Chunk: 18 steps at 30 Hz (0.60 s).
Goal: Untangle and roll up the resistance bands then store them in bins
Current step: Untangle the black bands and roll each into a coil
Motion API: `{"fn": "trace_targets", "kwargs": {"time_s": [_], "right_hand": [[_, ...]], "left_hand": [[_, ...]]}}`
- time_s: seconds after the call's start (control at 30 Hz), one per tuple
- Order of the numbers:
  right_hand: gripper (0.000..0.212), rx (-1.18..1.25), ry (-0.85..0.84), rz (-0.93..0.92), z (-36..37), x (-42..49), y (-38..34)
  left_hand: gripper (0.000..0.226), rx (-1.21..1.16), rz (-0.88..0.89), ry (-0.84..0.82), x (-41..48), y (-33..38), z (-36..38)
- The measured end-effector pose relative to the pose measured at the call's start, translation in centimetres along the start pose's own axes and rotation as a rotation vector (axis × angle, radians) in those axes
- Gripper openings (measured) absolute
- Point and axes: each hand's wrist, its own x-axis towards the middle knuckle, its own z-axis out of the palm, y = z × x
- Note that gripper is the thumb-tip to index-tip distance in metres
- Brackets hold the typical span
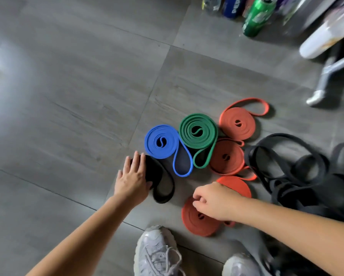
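Observation:
Rolled resistance bands lie on the grey tiled floor: a blue roll (161,141), a green roll (198,131), and several orange rolls, one at the back (237,123), one in the middle (226,157). My left hand (133,176) rests flat with straight fingers on a rolled black band (161,181). My right hand (214,200) hovers with curled fingers over the nearest orange roll (195,222), touching its top; another orange roll (236,185) lies partly behind that hand. A tangled heap of black bands (298,172) lies to the right.
Bottles, including a green bottle (257,15), stand at the back right. A white and metal piece of equipment (326,62) is at the right. My two white sneakers (157,253) are at the bottom. No bin is in view.

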Motion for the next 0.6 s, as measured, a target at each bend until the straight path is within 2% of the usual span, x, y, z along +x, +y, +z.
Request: {"fn": "trace_targets", "kwargs": {"time_s": [0.07, 0.13, 0.23, 0.3, 0.33, 0.37, 0.43, 0.5, 0.6], "right_hand": [[0.029, -0.057, -0.044, 0.023, -0.6, -2.3, 3.1], [0.03, -0.029, 0.023, 0.123, -0.9, -4.2, 6.8], [0.038, -0.023, 0.28, 0.279, -0.3, -6.6, 12.2], [0.035, -0.115, 0.516, 0.412, 0.6, -7.7, 14.9], [0.035, -0.092, 0.571, 0.5, 1.0, -7.8, 16.0], [0.038, -0.031, 0.566, 0.594, 1.3, -7.8, 16.7], [0.043, 0.052, 0.388, 0.735, 2.7, -7.6, 17.7], [0.042, 0.01, 0.347, 0.684, 4.5, -7.6, 18.0], [0.037, 0.063, 0.435, 0.623, 5.1, -8.8, 17.4]], "left_hand": [[0.088, 0.012, -0.014, 0.078, -0.1, 1.5, -0.3], [0.083, -0.022, 0.043, 0.157, -0.3, 3.8, -0.7], [0.081, -0.117, 0.175, 0.11, -1.0, 8.5, -0.3], [0.081, -0.128, 0.277, 0.05, -1.7, 11.5, 0.2], [0.081, -0.12, 0.318, 0.043, -1.9, 12.8, 0.5], [0.081, -0.112, 0.346, 0.039, -2.1, 14.0, 0.6], [0.081, -0.092, 0.388, -0.001, -2.7, 15.7, 0.8], [0.083, -0.064, 0.422, -0.055, -3.4, 16.8, 0.8], [0.082, -0.028, 0.456, -0.101, -4.6, 17.0, -0.5]]}}
